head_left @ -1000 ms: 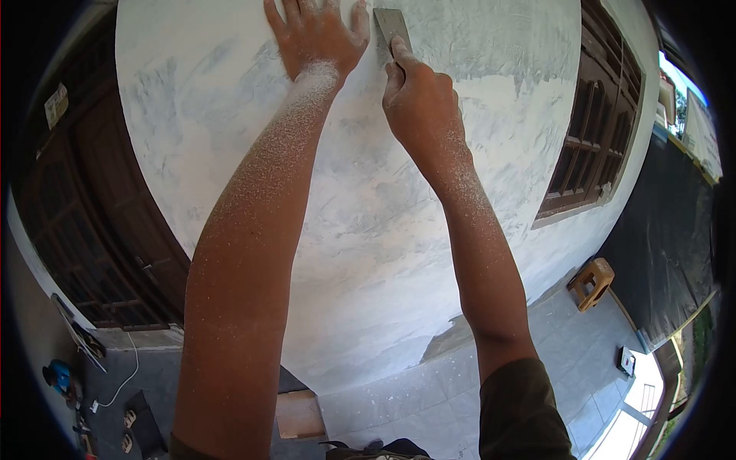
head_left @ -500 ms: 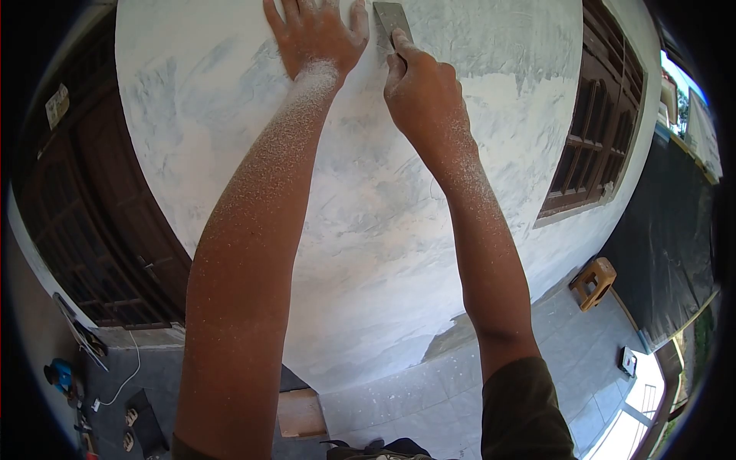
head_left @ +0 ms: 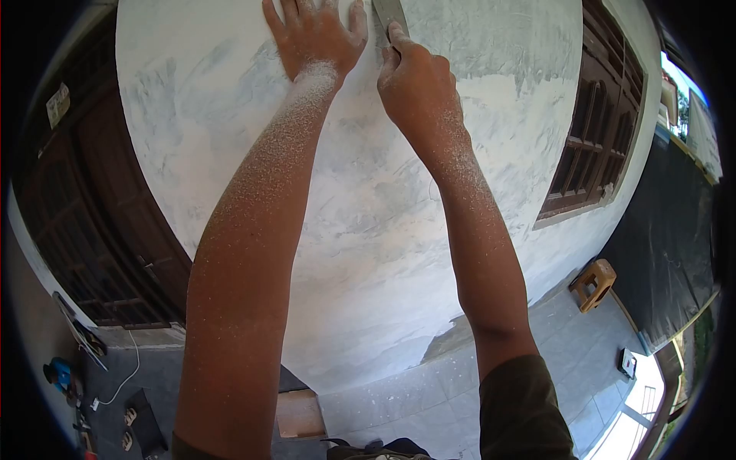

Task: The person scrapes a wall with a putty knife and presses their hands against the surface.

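Observation:
My left hand (head_left: 318,34) lies flat on the white, patchy wall (head_left: 368,192) at the top of the view, fingers spread and their tips partly cut off by the frame edge. Pale dust coats its wrist and forearm. Just to its right, my right hand (head_left: 420,80) is closed round a putty knife (head_left: 392,17), with a finger stretched along the blade. The metal blade points up against the wall, its far end out of frame. Grey trowel marks show on the wall to the right of the knife.
A dark wooden door (head_left: 130,176) stands at left, and a brown window (head_left: 594,130) at right. Below are a plastic stool (head_left: 594,284), a white cable (head_left: 130,379), sandals (head_left: 129,429) on a dark mat and a wooden box (head_left: 300,414) on the tiled floor.
My right hand and the putty knife have shifted slightly left and up along the wall. My left hand has stayed in place.

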A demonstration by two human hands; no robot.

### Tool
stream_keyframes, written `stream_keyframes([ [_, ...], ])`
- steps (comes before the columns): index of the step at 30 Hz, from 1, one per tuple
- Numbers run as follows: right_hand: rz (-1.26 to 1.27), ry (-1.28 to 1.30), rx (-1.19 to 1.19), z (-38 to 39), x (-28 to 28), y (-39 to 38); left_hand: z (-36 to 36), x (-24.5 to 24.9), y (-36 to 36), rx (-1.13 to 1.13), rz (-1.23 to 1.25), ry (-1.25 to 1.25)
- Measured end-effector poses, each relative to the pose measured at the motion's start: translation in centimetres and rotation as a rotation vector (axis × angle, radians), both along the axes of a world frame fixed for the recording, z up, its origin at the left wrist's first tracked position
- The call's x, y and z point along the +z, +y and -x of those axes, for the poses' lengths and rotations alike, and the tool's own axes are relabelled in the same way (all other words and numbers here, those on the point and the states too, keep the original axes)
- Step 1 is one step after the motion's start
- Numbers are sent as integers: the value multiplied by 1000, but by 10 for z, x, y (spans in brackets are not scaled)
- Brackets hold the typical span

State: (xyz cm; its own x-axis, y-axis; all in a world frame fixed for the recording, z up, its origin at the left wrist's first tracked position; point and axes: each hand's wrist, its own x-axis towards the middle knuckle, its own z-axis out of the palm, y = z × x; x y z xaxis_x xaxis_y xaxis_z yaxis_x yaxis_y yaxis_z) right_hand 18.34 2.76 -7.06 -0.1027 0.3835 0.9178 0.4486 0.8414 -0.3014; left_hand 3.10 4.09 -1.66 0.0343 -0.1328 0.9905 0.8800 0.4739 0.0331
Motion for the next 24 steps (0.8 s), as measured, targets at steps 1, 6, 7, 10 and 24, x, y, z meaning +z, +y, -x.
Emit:
stream_keyframes([
  [1,7,-1,1,0,-3,0,0,0,0,3,3,-3],
  [6,-32,-68,-27,-4,-19,2,2,3,3,17,-72,52],
  [7,-37,-69,-27,-4,-14,3,1,2,2,9,-57,35],
  [10,-43,-35,-5,-2,-4,3,-1,0,0,4,-23,11],
  [24,-13,-53,-11,-6,-16,-1,1,2,0,12,-10,-1],
])
